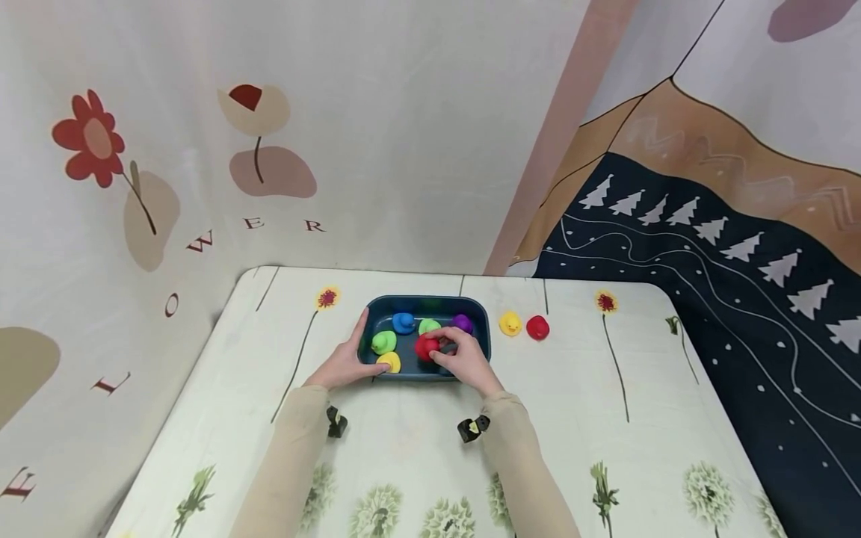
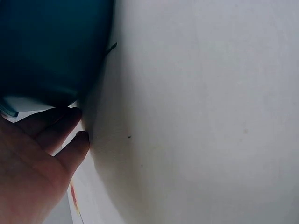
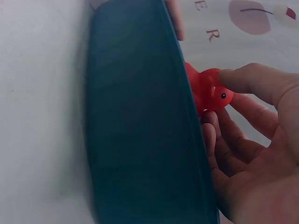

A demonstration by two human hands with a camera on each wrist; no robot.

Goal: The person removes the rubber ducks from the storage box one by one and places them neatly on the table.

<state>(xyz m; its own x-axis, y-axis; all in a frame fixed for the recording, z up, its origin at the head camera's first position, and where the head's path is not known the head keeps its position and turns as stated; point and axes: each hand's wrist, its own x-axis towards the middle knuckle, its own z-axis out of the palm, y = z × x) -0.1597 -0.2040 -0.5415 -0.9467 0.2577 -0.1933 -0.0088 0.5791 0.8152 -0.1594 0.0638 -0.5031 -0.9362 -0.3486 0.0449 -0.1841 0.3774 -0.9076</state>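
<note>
In the head view, a dark blue rectangular tray (image 1: 430, 300) holds several small toy ducks. My left hand (image 1: 346, 364) grips the tray's left end, thumb over the near rim and fingers along the outside wall. Inside, a red toy duck (image 1: 425, 347) is pinched between the thumb and fingers of my right hand (image 1: 468, 361). The right wrist view shows this duck's head (image 3: 216, 91) above the rim, its lower body hidden by the tray wall. Around it are a blue duck (image 1: 403, 323), a green duck (image 1: 384, 342), another green duck (image 1: 429, 326), a purple duck (image 1: 462, 323) and a yellow duck (image 1: 390, 362).
Right of the tray, another yellow duck (image 1: 510, 323) and another red duck (image 1: 538, 327) stand side by side on the flower-printed tablecloth (image 1: 565, 418). A printed curtain (image 1: 403, 149) hangs behind the table. Dark printed cloth (image 1: 740, 329) lies beyond its right edge.
</note>
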